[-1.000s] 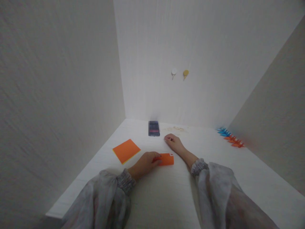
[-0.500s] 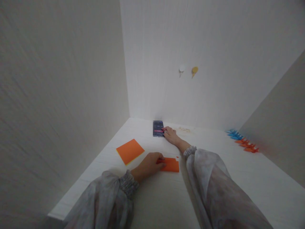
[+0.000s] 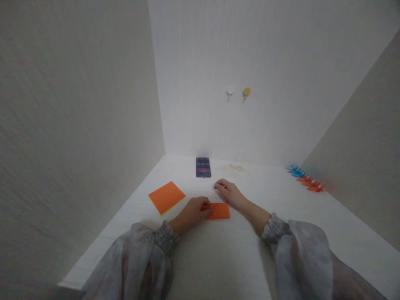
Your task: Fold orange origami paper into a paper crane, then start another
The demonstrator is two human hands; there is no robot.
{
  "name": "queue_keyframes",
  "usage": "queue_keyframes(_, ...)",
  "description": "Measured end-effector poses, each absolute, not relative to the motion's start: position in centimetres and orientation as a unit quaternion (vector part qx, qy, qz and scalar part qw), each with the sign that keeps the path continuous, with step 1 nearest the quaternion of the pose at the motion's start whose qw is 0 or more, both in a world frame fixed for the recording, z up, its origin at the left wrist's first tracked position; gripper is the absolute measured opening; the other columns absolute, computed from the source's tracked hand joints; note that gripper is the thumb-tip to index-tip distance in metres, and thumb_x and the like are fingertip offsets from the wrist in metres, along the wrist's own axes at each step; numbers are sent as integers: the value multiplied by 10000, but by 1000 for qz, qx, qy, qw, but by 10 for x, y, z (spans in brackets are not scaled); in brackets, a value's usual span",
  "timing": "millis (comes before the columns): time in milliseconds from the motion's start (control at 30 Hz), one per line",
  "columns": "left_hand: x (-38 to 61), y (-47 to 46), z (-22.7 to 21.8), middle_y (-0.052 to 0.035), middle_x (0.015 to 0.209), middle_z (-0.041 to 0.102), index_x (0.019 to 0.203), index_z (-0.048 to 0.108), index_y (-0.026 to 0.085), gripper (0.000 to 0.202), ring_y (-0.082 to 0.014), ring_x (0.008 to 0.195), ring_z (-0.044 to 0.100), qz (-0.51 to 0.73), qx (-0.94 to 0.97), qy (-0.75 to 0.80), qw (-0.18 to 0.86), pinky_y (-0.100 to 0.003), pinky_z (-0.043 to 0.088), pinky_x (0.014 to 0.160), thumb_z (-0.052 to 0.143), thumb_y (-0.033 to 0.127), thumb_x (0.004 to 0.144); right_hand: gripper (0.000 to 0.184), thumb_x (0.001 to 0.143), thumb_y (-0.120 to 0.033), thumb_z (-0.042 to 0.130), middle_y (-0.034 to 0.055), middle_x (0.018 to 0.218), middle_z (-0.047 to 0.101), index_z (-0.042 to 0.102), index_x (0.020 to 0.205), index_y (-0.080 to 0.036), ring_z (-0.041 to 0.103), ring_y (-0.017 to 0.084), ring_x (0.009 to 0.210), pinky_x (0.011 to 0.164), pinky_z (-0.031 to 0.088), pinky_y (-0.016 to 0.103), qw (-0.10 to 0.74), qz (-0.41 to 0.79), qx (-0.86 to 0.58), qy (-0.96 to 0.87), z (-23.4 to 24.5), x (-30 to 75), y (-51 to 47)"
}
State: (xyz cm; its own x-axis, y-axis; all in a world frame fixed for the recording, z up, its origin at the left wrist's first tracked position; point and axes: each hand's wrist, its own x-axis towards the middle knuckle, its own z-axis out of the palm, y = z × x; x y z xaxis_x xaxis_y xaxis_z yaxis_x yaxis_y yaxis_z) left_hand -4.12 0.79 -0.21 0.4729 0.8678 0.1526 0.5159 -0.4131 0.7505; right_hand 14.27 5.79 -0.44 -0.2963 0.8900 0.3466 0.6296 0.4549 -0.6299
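My left hand (image 3: 195, 210) grips the left end of a folded orange strip of paper (image 3: 220, 211) between thumb and fingers, keeping it on the white table. Just above the strip's right end is my right hand (image 3: 228, 191), its fingers loosely bent and pointing left, with nothing visible in them. Beyond it lies a phone (image 3: 203, 167) with a lit, blurred screen, apart from both hands. A stack of square orange paper (image 3: 167, 196) with a yellow edge rests left of my left hand.
Several folded blue paper shapes (image 3: 295, 170) and orange paper shapes (image 3: 311, 183) line the table's right side. A white hook (image 3: 230, 91) and a yellow hook (image 3: 246, 92) are on the back wall. Walls enclose the white table (image 3: 218, 258) left, right and behind.
My right hand has left the phone and come back toward the orange strip. My left hand keeps its grip on the strip. The view has shifted slightly to the right.
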Motion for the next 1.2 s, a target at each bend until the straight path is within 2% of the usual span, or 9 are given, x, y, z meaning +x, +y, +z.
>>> queue_keyframes(67,-40,7,-3,-22,775,635,809,611,156,191,-157,718,546,273,796,431,326,-263,402,659,515,291,713,226,815,-340,428,5,676,577,580,759,-181,514,132,634,597,393,246,311,202,-477,-797,-5,146,31)
queue_keyframes(167,-38,4,-5,-17,751,628,802,610,158,173,-155,708,544,279,800,422,322,-261,402,648,511,272,718,178,771,-309,509,50,843,586,599,843,-173,515,170,804,714,387,281,256,162,-457,-836,-8,151,3)
queue_keyframes(300,-35,1,-7,-31,807,623,838,599,150,163,-158,749,548,290,809,399,318,-266,413,691,531,217,706,425,675,-387,616,108,971,548,558,1011,-132,482,222,876,763,368,330,182,117,-525,-823,-9,158,-8)
queue_keyframes(400,-32,0,-7,-52,890,605,833,585,142,154,-161,825,545,307,811,381,319,-275,416,760,559,177,685,499,622,-420,653,106,946,547,550,1018,-135,479,232,855,732,361,330,129,119,-570,-802,-5,158,-7)
queue_keyframes(533,-29,1,-6,-83,1040,534,744,581,144,82,-177,945,512,317,814,378,308,-296,394,841,591,155,663,424,585,-405,680,76,869,563,569,919,-169,486,229,820,670,341,304,98,139,-596,-785,2,154,-8)
queue_keyframes(700,-29,1,-8,-88,1101,503,779,575,162,107,-202,1020,467,309,822,374,298,-326,355,896,590,200,681,308,545,-316,710,69,824,562,547,768,-179,492,223,774,617,339,291,149,160,-606,-765,-1,154,-14)
queue_keyframes(933,-26,-1,-7,-22,805,585,818,560,165,130,-166,765,524,301,809,396,314,-286,404,712,552,244,715,223,644,-145,584,4,719,611,551,856,-203,535,147,635,546,372,240,270,304,-538,-738,-10,161,-20)
queue_keyframes(1033,-23,1,-6,-12,811,576,907,519,175,242,-138,735,530,358,768,385,366,-261,411,675,594,259,692,101,687,-169,556,8,706,625,607,769,-197,541,147,645,588,383,252,295,271,-514,-759,-5,163,-21)
queue_keyframes(1200,-19,7,-11,0,778,581,1045,421,177,516,-113,662,554,452,634,359,514,-239,432,608,682,271,610,75,717,-223,541,13,680,614,606,709,-187,542,151,653,592,401,252,367,260,-513,-731,3,165,-24)
